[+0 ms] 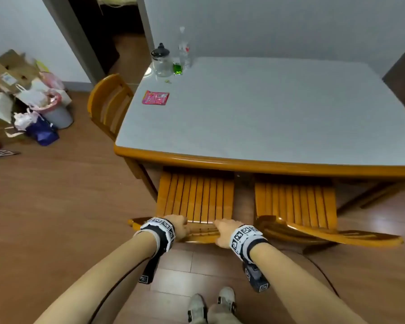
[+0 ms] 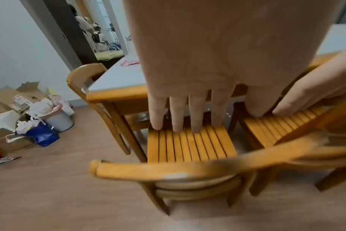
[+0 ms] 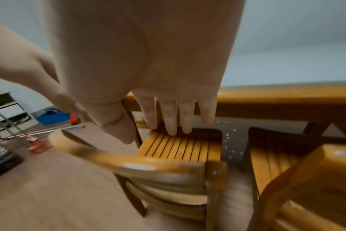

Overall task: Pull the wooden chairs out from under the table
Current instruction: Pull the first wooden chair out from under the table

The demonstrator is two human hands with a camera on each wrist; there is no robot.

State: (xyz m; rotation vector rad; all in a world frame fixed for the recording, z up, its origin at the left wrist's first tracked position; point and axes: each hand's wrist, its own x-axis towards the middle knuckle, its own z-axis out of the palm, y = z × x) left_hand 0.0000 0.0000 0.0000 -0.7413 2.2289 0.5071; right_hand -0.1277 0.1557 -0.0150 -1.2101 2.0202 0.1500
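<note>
Two wooden slat-seat chairs stand tucked partly under the near edge of the table (image 1: pixel 243 163): the left chair (image 1: pixel 197 197) and the right chair (image 1: pixel 295 199). A third chair (image 1: pixel 108 101) stands at the table's left side. Both hands are over the curved top rail (image 2: pixel 148 170) of the left chair's backrest. My left hand (image 1: pixel 180 226) is at its left part and my right hand (image 1: pixel 225 232) at its right part. In the wrist views the left fingers (image 2: pixel 177 112) and the right fingers (image 3: pixel 168 115) point straight out above the seat, not wrapped round the rail (image 3: pixel 138 165).
On the table's far left corner stand a glass jar (image 1: pixel 161 60) and a clear bottle (image 1: pixel 184 50), with a pink packet (image 1: pixel 155 97) nearer. Boxes, bags and a bin (image 1: pixel 56 113) crowd the floor at the left. My feet (image 1: pixel 211 305) stand behind the chair on bare wooden floor.
</note>
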